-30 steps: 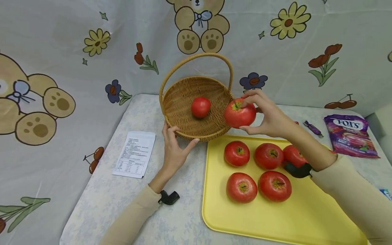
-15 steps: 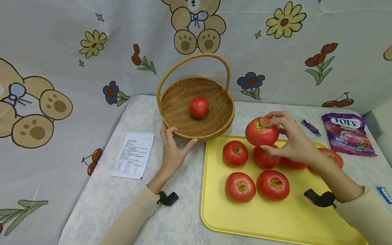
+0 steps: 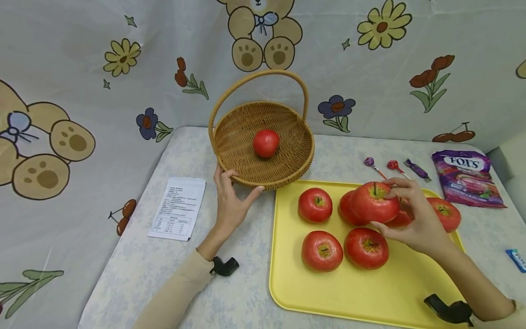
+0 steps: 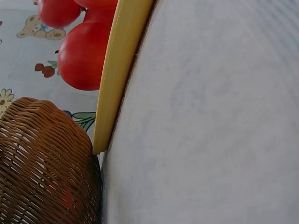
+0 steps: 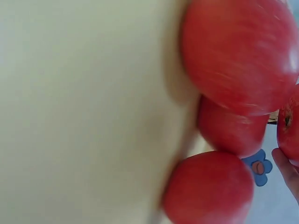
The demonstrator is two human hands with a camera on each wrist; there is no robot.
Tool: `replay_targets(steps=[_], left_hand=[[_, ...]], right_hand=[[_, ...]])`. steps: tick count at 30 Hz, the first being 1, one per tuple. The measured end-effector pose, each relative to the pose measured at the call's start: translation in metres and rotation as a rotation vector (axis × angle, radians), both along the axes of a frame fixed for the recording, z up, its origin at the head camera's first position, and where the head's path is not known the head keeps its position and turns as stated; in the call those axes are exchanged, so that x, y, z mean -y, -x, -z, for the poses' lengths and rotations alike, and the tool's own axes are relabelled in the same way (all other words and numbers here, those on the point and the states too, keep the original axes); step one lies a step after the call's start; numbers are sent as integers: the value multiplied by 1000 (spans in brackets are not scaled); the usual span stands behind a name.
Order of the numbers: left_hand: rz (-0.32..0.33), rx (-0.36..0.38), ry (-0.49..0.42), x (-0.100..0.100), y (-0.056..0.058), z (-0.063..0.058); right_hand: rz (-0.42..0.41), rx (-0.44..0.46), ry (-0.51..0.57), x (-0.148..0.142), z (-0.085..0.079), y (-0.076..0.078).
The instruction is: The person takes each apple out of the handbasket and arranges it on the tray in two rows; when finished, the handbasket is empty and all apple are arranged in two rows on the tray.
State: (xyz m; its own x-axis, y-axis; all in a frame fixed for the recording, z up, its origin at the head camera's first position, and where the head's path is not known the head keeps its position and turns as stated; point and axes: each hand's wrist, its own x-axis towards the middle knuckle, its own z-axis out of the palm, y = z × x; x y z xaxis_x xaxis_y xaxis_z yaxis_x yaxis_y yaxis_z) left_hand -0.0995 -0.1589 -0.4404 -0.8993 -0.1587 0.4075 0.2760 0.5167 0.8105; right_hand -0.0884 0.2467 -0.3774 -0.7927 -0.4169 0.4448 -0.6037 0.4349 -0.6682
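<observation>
My left hand (image 3: 232,201) grips the near rim of a wicker basket (image 3: 246,171), which tips its opening towards me. One red apple (image 3: 266,143) lies inside. My right hand (image 3: 415,219) holds another apple (image 3: 380,201) by its side, thumb below and fingers behind, over the yellow tray (image 3: 328,297). In the head view it overlaps an apple on the tray. The right wrist view catches the held apple (image 5: 289,126) and fingertips (image 5: 282,163) at its right edge. The left wrist view has the basket's woven side (image 4: 46,163), without the left hand.
Several apples sit on the tray, among them a front one (image 3: 366,248) and one at the right (image 3: 445,214). Behind it lie two lollipops (image 3: 393,165), a wrapped candy (image 3: 417,170) and a purple candy bag (image 3: 468,178). A white printed packet (image 3: 177,209) lies left of the basket.
The right hand has carried its apple from beside the basket's right rim rightward and nearer, over the tray's apples. The lollipops have come into view. The left hand keeps its grip on the basket.
</observation>
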Motion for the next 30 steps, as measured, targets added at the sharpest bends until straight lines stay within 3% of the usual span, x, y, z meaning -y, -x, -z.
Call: replay_targets(steps=[10,20,30], left_hand=[[1,-1,3,-1,-1,1],[-5,13,-12,-1,0,0],[-5,0,-15,-1,1,0]], right_hand=[[-12,5,162,-16,15,-17],[138,76,189,-35,16,-41],[259,163,50,-56,28,-64]])
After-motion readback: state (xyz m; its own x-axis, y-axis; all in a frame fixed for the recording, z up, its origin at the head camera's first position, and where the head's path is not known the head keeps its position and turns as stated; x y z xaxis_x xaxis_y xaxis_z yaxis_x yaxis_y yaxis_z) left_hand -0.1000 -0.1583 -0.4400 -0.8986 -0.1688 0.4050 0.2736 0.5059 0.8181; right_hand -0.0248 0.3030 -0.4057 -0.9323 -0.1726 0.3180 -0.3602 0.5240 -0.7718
